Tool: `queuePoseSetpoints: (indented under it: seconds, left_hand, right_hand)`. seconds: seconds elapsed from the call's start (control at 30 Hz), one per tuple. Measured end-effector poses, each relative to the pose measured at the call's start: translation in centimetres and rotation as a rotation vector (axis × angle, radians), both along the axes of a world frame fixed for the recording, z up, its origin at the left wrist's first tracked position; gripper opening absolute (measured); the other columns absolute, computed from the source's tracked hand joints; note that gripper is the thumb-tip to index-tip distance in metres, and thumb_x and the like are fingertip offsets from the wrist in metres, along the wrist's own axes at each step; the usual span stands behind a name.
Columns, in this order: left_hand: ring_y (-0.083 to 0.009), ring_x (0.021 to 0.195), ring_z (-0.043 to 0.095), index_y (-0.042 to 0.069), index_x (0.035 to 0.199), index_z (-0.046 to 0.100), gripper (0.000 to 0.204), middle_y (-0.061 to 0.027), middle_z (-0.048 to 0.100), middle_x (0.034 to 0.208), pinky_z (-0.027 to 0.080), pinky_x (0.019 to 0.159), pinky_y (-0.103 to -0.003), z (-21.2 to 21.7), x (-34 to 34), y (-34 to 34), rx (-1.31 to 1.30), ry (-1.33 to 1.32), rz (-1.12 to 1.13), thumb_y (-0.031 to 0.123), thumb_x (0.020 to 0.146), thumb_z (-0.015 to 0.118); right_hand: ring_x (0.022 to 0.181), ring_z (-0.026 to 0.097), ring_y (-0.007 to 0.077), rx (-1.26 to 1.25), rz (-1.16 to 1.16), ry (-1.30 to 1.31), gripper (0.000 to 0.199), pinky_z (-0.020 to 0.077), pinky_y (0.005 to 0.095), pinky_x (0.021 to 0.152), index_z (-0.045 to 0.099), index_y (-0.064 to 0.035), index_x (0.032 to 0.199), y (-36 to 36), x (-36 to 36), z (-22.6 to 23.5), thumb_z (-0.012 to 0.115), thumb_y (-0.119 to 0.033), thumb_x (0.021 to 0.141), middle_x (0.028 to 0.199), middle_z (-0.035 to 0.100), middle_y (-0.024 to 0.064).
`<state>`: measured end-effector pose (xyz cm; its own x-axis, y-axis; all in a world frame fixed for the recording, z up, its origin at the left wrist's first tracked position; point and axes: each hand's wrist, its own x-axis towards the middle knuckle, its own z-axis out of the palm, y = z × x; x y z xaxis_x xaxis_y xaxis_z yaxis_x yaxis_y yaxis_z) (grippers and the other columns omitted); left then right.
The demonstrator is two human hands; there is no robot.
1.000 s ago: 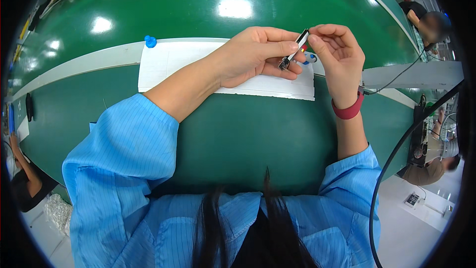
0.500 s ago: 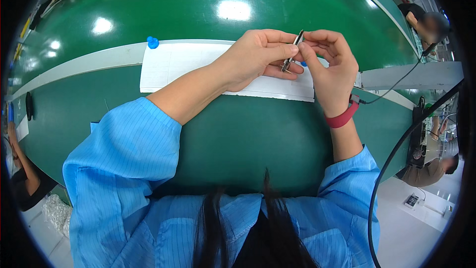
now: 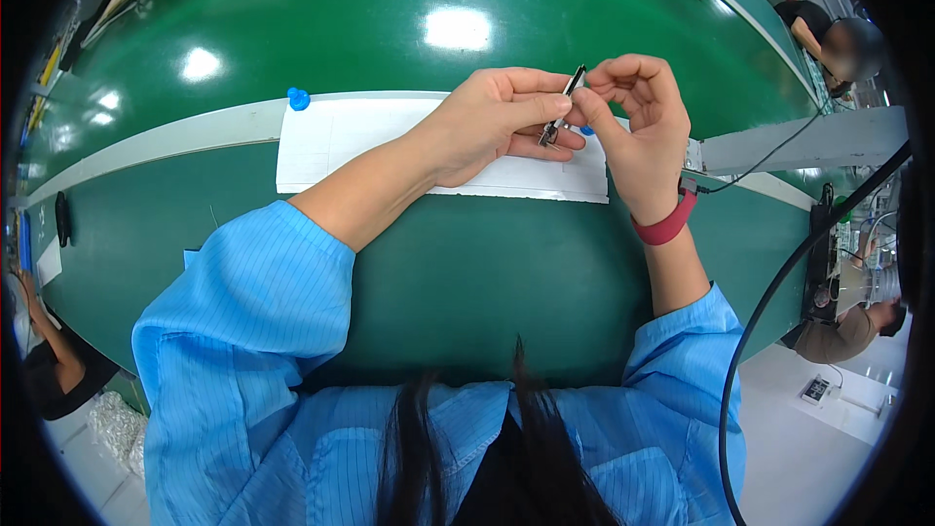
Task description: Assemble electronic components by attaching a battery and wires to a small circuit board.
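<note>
— Where's the sheet?
— The paper sheet lies flat on the tabletop, ahead of the person, with a small cap at its far left corner.
— And the hands?
— Above the sheet's right part: left hand and right hand meet around a thin rod. A cable runs off right.

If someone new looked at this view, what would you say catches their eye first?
Most striking are the two bare hands meeting at upper centre: the left hand pinches a thin dark metal strip, and the right hand touches its top end. Beneath them a white sheet lies on the glossy green table, with a small blue piece at its left corner. A red wristband circles the right wrist.
</note>
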<state>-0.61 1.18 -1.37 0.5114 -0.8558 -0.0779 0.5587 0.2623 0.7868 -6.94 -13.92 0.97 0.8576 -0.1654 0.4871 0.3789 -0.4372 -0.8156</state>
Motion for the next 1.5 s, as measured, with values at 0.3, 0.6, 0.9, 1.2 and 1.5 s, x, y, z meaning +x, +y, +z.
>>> queuePoseSetpoints:
  seconds: [0.3,0.6,0.9,1.2,1.5]
  left_hand:
    - [-0.0119,0.073,0.060,-0.002,0.104,0.057,0.029,-0.0100,0.062,0.089,0.054,0.065,-0.025,0.3,0.7,0.4,0.035,-0.018,-0.117,0.022,0.088,0.052]
    - [-0.0126,0.072,0.060,-0.002,0.103,0.058,0.029,-0.0110,0.062,0.091,0.054,0.065,-0.026,-0.1,0.8,0.4,0.070,-0.056,-0.137,0.021,0.087,0.053]
    - [-0.0184,0.085,0.062,0.001,0.114,0.052,0.033,-0.0106,0.061,0.099,0.054,0.067,-0.028,0.6,0.5,0.5,0.046,-0.014,-0.083,0.021,0.088,0.050]
    - [-0.0183,0.083,0.062,0.000,0.112,0.053,0.031,-0.0101,0.061,0.094,0.054,0.064,-0.026,0.3,0.5,0.2,0.049,-0.017,-0.097,0.020,0.088,0.051]
    - [-0.0176,0.084,0.061,-0.001,0.112,0.053,0.031,-0.0098,0.061,0.094,0.054,0.068,-0.028,0.3,0.6,0.1,0.064,-0.066,-0.116,0.016,0.087,0.052]
  right_hand:
    - [0.073,0.059,0.0134,-0.291,0.102,-0.036,0.021,0.0491,0.0241,0.069,0.053,-0.0011,0.090,-2.0,0.0,0.8,0.064,0.004,0.072,0.081,0.059,0.0054]
    - [0.067,0.057,0.0141,-0.409,0.162,0.027,0.022,0.0473,0.0240,0.064,0.051,-0.0015,0.088,-2.1,-0.1,1.3,0.065,0.002,0.071,0.076,0.057,0.0052]
    - [0.068,0.057,0.0129,-0.226,-0.110,-0.148,0.026,0.0472,0.0236,0.063,0.054,-0.0009,0.092,-0.5,-0.1,-0.2,0.066,0.004,0.069,0.078,0.060,0.0059]
    - [0.070,0.060,0.0142,-0.188,0.088,-0.105,0.025,0.0481,0.0224,0.065,0.055,-0.0006,0.094,-1.9,-0.5,0.2,0.063,0.005,0.071,0.081,0.062,0.0065]
    - [0.071,0.057,0.0138,-0.551,-0.089,-0.169,0.020,0.0469,0.0226,0.064,0.050,-0.0002,0.088,-1.3,-0.1,0.1,0.061,0.005,0.073,0.083,0.059,0.0079]
